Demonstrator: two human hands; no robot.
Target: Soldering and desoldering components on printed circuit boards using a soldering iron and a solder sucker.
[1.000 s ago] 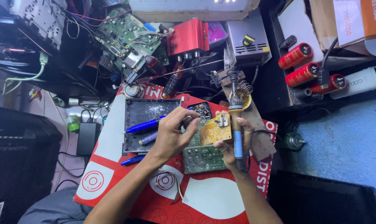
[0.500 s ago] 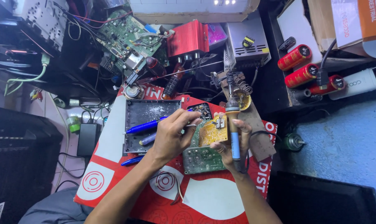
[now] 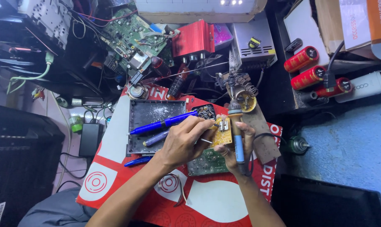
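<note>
Still in the middle of fixing the small yellow circuit board (image 3: 222, 133), held up just above the green circuit board (image 3: 207, 162) on the red and white mat (image 3: 215, 201); no telling how many spots are done. Left hand (image 3: 183, 143) reaching in from the left, fingers pinched shut on a thin bit of wire (image 3: 206, 141) touching the yellow board. Right hand (image 3: 236, 147) curled tight around the blue soldering iron (image 3: 237, 138), tip pointing up and away, near the coil stand (image 3: 238, 86).
</note>
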